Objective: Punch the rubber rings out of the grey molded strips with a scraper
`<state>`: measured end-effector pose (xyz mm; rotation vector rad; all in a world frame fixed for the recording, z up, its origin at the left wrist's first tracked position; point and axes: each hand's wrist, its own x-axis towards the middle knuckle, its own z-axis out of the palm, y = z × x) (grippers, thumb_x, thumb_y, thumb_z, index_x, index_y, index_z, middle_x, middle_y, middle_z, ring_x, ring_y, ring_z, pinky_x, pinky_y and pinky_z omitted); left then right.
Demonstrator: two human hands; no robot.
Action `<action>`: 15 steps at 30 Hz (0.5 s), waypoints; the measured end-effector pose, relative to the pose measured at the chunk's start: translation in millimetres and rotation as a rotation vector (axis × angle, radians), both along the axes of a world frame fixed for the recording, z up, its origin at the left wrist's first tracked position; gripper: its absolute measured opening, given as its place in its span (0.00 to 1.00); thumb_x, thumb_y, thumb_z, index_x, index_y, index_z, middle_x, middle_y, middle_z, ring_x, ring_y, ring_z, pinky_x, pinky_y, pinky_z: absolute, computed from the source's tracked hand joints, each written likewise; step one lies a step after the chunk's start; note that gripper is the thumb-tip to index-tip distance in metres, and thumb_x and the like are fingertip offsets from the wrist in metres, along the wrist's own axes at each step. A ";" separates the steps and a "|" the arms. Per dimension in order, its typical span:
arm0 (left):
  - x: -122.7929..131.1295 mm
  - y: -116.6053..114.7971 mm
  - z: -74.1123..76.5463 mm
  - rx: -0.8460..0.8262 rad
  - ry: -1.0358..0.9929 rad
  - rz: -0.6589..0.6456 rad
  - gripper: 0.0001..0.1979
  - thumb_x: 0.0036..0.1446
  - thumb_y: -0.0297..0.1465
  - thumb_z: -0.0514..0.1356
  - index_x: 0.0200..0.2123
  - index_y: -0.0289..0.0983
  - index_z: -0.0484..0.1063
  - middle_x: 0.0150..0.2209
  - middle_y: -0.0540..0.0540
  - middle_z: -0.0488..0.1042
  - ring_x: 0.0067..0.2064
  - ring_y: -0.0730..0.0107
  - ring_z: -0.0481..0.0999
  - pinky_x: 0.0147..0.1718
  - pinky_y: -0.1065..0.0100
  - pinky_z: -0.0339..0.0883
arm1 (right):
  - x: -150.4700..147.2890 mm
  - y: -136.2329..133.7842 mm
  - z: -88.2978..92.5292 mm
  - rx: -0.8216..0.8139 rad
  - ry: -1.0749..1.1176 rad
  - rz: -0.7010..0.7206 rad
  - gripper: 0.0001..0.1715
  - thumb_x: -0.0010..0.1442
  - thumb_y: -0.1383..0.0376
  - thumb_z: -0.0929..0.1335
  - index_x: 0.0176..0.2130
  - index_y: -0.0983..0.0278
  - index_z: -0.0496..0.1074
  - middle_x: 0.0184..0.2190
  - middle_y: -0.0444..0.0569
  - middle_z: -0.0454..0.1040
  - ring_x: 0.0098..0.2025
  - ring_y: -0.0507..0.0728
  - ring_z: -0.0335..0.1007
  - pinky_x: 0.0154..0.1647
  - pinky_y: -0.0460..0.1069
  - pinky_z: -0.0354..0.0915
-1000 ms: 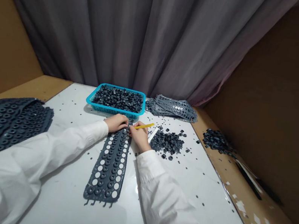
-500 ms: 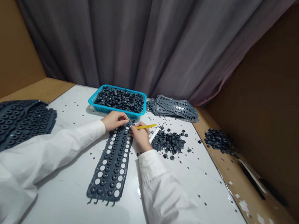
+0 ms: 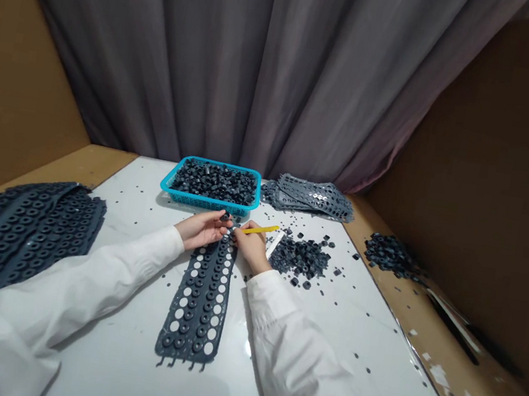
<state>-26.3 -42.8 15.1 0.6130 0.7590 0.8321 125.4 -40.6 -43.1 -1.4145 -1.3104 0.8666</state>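
A long dark rubber strip (image 3: 199,309) lies on the white table, with rows of raised rings along its middle and white round holes along its sides. Over its far end, my left hand (image 3: 201,228) is turned partly palm up, pinching a small black ring-shaped piece (image 3: 225,216) between thumb and fingertips. Close beside it, my right hand (image 3: 253,247) grips a slim yellow stick-like tool (image 3: 262,229). That tool's working tip sits between my hands at the strip's far end and is too small to make out.
Behind my hands stands a blue basket (image 3: 164,184) full of small black pieces. More ringed sheets (image 3: 19,238) are stacked at left, perforated sheets (image 3: 315,196) at back right. Loose black pieces (image 3: 302,257) and a white strip (image 3: 276,244) lie right of my hand. Brown panels flank the table.
My left hand has rolled palm up and risen slightly from the strip, and a black ring piece now shows in its fingers. My right hand stays near the strip's far end with the yellow tool.
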 end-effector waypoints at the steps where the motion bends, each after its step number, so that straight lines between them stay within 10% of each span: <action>1: -0.2 1.5 -0.3 0.046 0.045 0.000 0.07 0.57 0.26 0.51 0.31 0.31 0.67 0.28 0.43 0.71 0.25 0.77 0.69 0.23 0.77 0.67 | -0.2 0.1 0.3 -0.006 0.015 -0.001 0.06 0.42 0.65 0.65 0.20 0.61 0.60 0.14 0.39 0.65 0.20 0.51 0.62 0.24 0.45 0.59; 15: 4.0 43.4 -32.1 0.913 1.086 -0.106 0.07 0.51 0.28 0.53 0.31 0.36 0.70 0.24 0.49 0.69 0.32 0.65 0.70 0.40 0.64 0.64 | 1.3 8.9 -4.0 -0.041 0.115 -0.062 0.03 0.45 0.64 0.64 0.24 0.62 0.65 0.16 0.40 0.69 0.18 0.50 0.62 0.21 0.45 0.60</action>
